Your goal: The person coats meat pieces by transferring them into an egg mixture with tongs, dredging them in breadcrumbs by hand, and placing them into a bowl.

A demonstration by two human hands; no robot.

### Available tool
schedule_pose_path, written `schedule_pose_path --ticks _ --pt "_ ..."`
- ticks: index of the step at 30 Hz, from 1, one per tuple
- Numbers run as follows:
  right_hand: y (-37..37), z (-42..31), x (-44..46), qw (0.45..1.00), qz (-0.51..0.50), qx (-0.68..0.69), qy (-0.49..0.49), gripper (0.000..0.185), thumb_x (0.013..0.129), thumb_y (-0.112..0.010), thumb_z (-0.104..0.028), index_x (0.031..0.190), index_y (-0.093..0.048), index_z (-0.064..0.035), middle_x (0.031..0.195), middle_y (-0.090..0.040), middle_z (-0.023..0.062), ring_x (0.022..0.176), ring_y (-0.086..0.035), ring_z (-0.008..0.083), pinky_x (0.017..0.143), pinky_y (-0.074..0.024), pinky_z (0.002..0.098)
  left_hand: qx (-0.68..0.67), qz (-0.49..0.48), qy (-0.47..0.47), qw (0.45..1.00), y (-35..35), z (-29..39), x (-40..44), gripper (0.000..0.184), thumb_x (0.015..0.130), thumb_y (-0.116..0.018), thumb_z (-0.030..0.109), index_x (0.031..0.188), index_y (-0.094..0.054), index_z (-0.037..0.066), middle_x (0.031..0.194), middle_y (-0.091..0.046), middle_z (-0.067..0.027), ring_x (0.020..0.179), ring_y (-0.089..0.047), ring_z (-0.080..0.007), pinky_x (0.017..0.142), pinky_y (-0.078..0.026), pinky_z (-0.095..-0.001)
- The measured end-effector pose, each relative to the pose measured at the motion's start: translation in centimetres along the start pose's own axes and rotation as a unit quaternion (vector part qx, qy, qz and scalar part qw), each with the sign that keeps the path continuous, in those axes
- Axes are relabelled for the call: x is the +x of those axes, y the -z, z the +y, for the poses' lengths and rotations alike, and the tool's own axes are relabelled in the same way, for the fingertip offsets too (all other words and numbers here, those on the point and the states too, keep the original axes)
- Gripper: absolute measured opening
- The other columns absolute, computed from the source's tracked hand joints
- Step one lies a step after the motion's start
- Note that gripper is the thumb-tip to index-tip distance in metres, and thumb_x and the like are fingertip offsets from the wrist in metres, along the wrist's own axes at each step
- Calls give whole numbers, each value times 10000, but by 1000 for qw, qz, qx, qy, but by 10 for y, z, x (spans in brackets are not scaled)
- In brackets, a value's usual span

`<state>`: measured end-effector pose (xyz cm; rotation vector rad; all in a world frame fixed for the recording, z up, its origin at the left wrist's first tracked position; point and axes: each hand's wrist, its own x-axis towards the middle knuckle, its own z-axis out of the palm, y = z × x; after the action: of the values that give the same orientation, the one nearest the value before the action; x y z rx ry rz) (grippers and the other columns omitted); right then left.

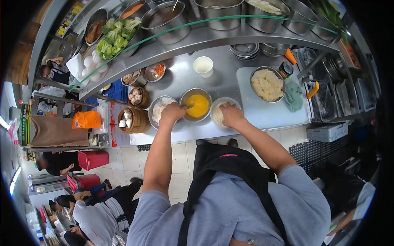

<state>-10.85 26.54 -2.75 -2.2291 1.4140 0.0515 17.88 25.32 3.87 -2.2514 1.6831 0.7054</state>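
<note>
My left hand point(172, 113) is over a bowl of white stuff point(159, 107), its fingers low and partly hidden. The handle of a utensil in the egg bowl ends close beside it. In the middle stands a metal bowl of beaten yellow egg point(198, 105). My right hand point(232, 115) reaches into a bowl of pale crumbs point(216, 115), its fingertips hidden in the crumbs. To the right, a large metal bowl of pale yellow mixture point(267, 84) rests on a white board point(248, 110), beside a green cloth point(293, 96).
Bamboo steamers point(141, 120) and an orange cloth point(87, 119) lie to the left. Behind are a white cup point(203, 66), a bowl of orange shreds point(155, 72) and a dark jar point(285, 69). A shelf point(213, 40) with food pots overhangs the counter. Other people are at lower left.
</note>
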Motion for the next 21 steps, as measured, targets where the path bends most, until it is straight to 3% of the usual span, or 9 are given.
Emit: schedule_pose_path --ticks 5,7,9,12,17,19,21 --pt "-3 0 4 1000 -11 -1 -4 553 768 -698 -100 1310 -591 -63 1338 -531 250 1180 -595 422 958 -544 482 -100 -43 2 994 -23 0 29 681 859 -653 582 1125 -712 -43 1193 -701 -234 1129 -670 -378 957 -515 -441" --pt "-5 4 6 999 -34 -9 -8 664 758 -708 -102 1396 -528 -72 1417 -485 250 1203 -586 431 1008 -529 476 -133 -54 -17 990 -30 -4 36 655 845 -666 577 1088 -734 -28 1180 -708 -229 1115 -675 -375 951 -516 -437" --pt "-1 5 2 1000 -22 -7 1 615 767 -699 -89 1364 -552 -68 1377 -507 250 1196 -588 426 988 -535 479 -173 14 -48 984 -31 -15 30 541 840 -674 546 1026 -775 48 1104 -727 -219 1064 -688 -373 929 -526 -434" --pt "-6 6 -2 999 -1 -26 20 574 780 -685 -70 1343 -575 -76 1329 -532 246 1196 -587 423 961 -544 476 -140 38 -61 987 1 -8 -2 441 848 -673 509 1014 -788 116 1008 -735 -208 995 -698 -381 898 -534 -453" --pt "-27 7 18 999 3 -30 33 597 789 -680 -68 1374 -571 -115 1367 -520 246 1225 -571 434 959 -547 464 -44 136 -47 989 48 23 -69 354 888 -664 432 971 -782 109 915 -735 -197 933 -702 -397 844 -539 -485" --pt "-36 12 29 998 -47 -16 34 545 827 -655 -107 1367 -586 -135 1395 -508 249 1198 -587 450 954 -544 476 -27 159 -38 986 63 30 -92 331 897 -663 406 957 -779 102 909 -737 -190 918 -703 -399 830 -540 -493" --pt "-14 3 12 998 -12 -45 37 521 838 -644 -123 1356 -597 -138 1393 -515 249 1179 -602 444 951 -544 482 -15 208 -38 977 72 32 -110 312 900 -670 389 938 -770 96 905 -737 -184 904 -704 -397 801 -544 -500"
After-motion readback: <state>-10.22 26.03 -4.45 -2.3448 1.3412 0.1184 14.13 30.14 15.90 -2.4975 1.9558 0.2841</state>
